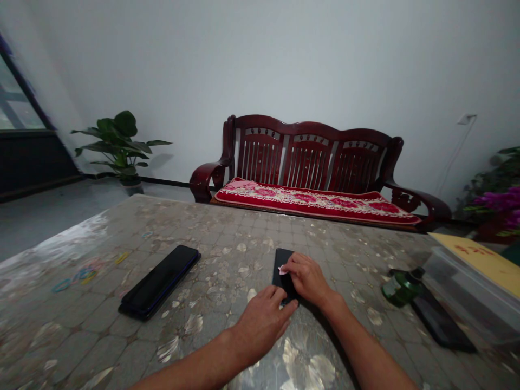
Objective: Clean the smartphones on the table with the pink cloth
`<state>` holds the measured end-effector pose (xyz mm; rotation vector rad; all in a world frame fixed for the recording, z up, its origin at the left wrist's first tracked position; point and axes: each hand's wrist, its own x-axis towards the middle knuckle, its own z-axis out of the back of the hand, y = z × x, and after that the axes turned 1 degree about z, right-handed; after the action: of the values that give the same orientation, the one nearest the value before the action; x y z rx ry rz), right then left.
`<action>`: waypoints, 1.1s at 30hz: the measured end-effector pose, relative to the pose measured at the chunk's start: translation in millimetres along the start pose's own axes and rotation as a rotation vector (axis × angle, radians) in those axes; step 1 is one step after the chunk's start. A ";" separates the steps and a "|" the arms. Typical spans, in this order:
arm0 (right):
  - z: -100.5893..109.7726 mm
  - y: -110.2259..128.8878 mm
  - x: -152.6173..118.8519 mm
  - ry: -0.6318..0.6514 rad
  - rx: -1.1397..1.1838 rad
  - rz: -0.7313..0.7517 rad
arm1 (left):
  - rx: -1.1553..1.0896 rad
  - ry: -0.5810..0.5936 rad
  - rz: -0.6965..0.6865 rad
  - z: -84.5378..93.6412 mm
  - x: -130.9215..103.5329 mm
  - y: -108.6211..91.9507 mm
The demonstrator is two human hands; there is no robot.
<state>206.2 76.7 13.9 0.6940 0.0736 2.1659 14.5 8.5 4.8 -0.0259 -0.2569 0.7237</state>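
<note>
Phone (285, 255), dark and flat, lies near the middle of the patterned surface (221, 238), short of its far edge and partly hidden by both hands. The right hand (307, 277) pinches a pale pink scrap (281, 270) between thumb and fingers, low over the phone's face; whether the scrap touches the glass cannot be told. The left hand (262, 319) is set palm down at the phone's near end, with fingers and thumb spread about it; whether it grips cannot be told.

Toward the left edge are a stack of dark phones (160, 281), set obliquely, and, beyond its left side, loose coloured bands (83, 275). Toward the right edge are a green bottle (401, 288), a black handset (442, 319) beside it and a clear plastic box (467, 298) topped by a yellow sheet (481, 257). Past the far edge stands a dark red wooden bench (309, 127) with a floral cover (309, 200); a potted plant (122, 143) stands beyond the far left corner.
</note>
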 end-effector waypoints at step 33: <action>15.3 4.4 -5.4 0.109 -0.038 0.091 | -0.268 0.365 -0.090 24.8 120.0 96.0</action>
<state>213.4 67.1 25.6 0.5671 0.0592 2.2859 32.3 157.9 44.8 -0.3951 -0.0039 0.5781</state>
